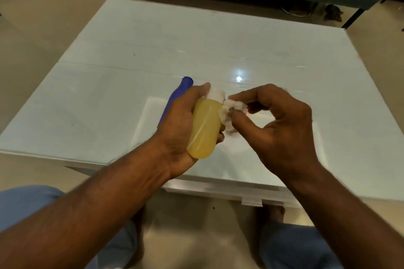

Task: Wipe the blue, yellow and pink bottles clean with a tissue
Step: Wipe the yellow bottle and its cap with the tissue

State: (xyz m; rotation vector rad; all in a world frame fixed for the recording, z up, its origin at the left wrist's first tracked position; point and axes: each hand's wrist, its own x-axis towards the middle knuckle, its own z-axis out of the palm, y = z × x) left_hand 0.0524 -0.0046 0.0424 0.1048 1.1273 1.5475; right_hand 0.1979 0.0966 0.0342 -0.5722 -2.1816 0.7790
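Above the white tabletop (131, 46), the left hand (177, 129) grips a yellow bottle (204, 129); at its 3 o'clock, the right hand (277, 124) pinches a tissue (231, 109). A blue bottle (175, 96) lies behind at 11 o'clock.

Left hand (175, 124) grips yellow bottle (204, 129), white cap up, above the surface (284, 50). Right hand (279, 124) pinches crumpled tissue (231, 111) against bottle's shoulder. Blue bottle (175, 98) lies behind the left hand.

far half of the white table (218, 35) lies open; blue bottle (175, 98) blocks the left.
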